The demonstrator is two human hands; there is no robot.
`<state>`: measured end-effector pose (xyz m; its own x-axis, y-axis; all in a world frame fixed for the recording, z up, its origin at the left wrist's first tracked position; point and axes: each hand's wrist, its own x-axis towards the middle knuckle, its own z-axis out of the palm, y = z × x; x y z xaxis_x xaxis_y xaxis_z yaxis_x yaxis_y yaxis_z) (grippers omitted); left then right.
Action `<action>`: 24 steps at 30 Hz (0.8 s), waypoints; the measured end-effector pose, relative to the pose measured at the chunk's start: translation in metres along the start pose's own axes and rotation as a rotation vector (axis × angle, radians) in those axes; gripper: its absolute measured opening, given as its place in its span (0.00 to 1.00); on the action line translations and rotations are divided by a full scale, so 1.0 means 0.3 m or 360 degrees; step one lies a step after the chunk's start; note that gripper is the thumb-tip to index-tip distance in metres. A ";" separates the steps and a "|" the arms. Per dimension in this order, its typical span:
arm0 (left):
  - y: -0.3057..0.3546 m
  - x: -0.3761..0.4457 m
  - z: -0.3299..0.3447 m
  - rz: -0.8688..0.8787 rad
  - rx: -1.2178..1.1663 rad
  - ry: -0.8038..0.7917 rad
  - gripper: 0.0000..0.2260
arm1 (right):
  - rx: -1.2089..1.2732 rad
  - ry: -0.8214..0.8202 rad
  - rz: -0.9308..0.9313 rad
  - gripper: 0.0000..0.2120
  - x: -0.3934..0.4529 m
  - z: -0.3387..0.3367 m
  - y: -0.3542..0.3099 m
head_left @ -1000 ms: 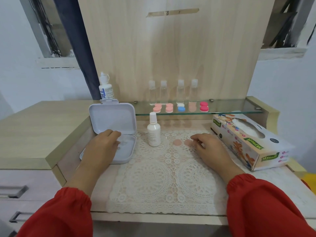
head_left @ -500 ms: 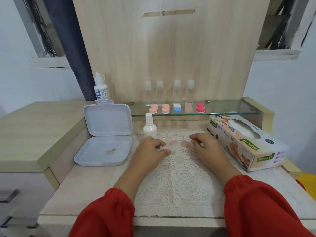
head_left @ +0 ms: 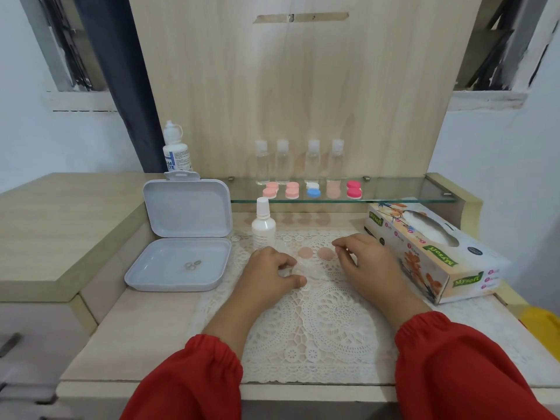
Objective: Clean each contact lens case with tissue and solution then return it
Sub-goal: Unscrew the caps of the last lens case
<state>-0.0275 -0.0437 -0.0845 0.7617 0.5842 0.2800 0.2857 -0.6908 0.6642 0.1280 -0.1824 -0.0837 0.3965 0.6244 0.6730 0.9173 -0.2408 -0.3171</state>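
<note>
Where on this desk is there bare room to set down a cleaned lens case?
Free: the lace mat's near half, between the red sleeves, and the raised wooden side top left of the open grey plastic box. Crowded: around the two peach caps, where both hands work beside the white bottle.

Your left hand (head_left: 269, 271) is covering part of the clear lens case (head_left: 304, 269), so its outline is staying hard to tell against the lace mat (head_left: 318, 328). The small things in the grey box (head_left: 178, 265) are looking too tiny to name. Your red sleeves (head_left: 460, 368) are running off the lower edge.
</note>
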 end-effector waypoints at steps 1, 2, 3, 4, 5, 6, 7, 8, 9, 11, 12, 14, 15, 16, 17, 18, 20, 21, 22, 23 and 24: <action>-0.002 -0.002 -0.001 -0.0010 -0.0011 -0.0012 0.22 | -0.0115 0.0061 -0.0135 0.07 0.003 -0.004 -0.003; -0.004 -0.004 -0.002 -0.0018 -0.0032 -0.0018 0.23 | -0.0225 0.0123 -0.0222 0.08 0.010 -0.009 -0.005; -0.005 -0.007 -0.003 -0.0021 -0.0052 -0.0018 0.23 | -0.0306 0.0182 -0.0240 0.09 0.024 -0.020 -0.008; -0.005 -0.009 -0.004 -0.0023 -0.0066 -0.0017 0.23 | -0.0354 0.0242 -0.0172 0.09 0.044 -0.041 -0.011; -0.004 -0.012 -0.005 -0.0022 -0.0072 -0.0014 0.23 | -0.0381 0.0318 -0.0031 0.08 0.066 -0.066 -0.012; -0.003 -0.014 -0.006 -0.0024 -0.0071 -0.0014 0.22 | -0.0393 0.0376 0.0161 0.07 0.088 -0.094 -0.005; 0.001 -0.016 -0.007 -0.0021 -0.0064 -0.0014 0.22 | -0.0408 0.0386 0.0365 0.08 0.111 -0.132 0.008; 0.002 -0.017 -0.009 -0.0020 -0.0058 -0.0013 0.21 | -0.0437 0.0329 0.0554 0.10 0.135 -0.169 0.030; 0.003 -0.017 -0.009 -0.0014 -0.0053 -0.0012 0.21 | -0.0483 0.0215 0.0735 0.12 0.153 -0.202 0.066; 0.006 -0.018 -0.010 -0.0005 -0.0043 -0.0011 0.20 | -0.0575 -0.0082 0.1010 0.11 0.173 -0.256 0.136; 0.008 -0.018 -0.010 -0.0007 -0.0038 -0.0014 0.20 | -0.0617 -0.0203 0.1086 0.10 0.173 -0.272 0.167; 0.010 -0.018 -0.010 -0.0016 -0.0029 -0.0024 0.19 | -0.0651 -0.0349 0.1196 0.07 0.165 -0.284 0.213; 0.011 -0.018 -0.010 -0.0020 -0.0026 -0.0028 0.19 | -0.0647 -0.0371 0.1223 0.06 0.160 -0.282 0.230; 0.011 -0.017 -0.010 -0.0024 -0.0030 -0.0030 0.18 | -0.0644 -0.0370 0.1229 0.06 0.157 -0.277 0.245; 0.010 -0.017 -0.009 -0.0024 -0.0042 -0.0029 0.18 | -0.0649 -0.0356 0.1232 0.06 0.154 -0.271 0.255; 0.010 -0.017 -0.008 -0.0023 -0.0060 -0.0021 0.18 | -0.0658 -0.0329 0.1233 0.06 0.153 -0.266 0.263; 0.011 -0.018 -0.007 -0.0012 -0.0087 0.0023 0.18 | -0.0666 -0.0282 0.1248 0.07 0.151 -0.260 0.270; 0.012 -0.020 -0.008 0.0003 -0.0085 0.0072 0.17 | -0.0662 -0.0269 0.1258 0.07 0.150 -0.256 0.272; 0.018 -0.023 -0.008 0.0035 -0.0074 0.0136 0.16 | -0.0661 -0.0257 0.1262 0.06 0.149 -0.253 0.275; 0.030 -0.027 -0.007 0.0087 -0.0065 0.0205 0.15 | -0.0662 -0.0247 0.1269 0.06 0.148 -0.251 0.277; 0.052 -0.031 -0.004 0.0154 -0.0082 0.0264 0.13 | -0.0664 -0.0244 0.1275 0.06 0.147 -0.252 0.278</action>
<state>-0.0309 -0.0596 -0.0759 0.6769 0.5811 0.4518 0.1822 -0.7270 0.6620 0.2248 -0.2313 -0.0301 0.9382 0.2393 0.2502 0.3201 -0.8747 -0.3639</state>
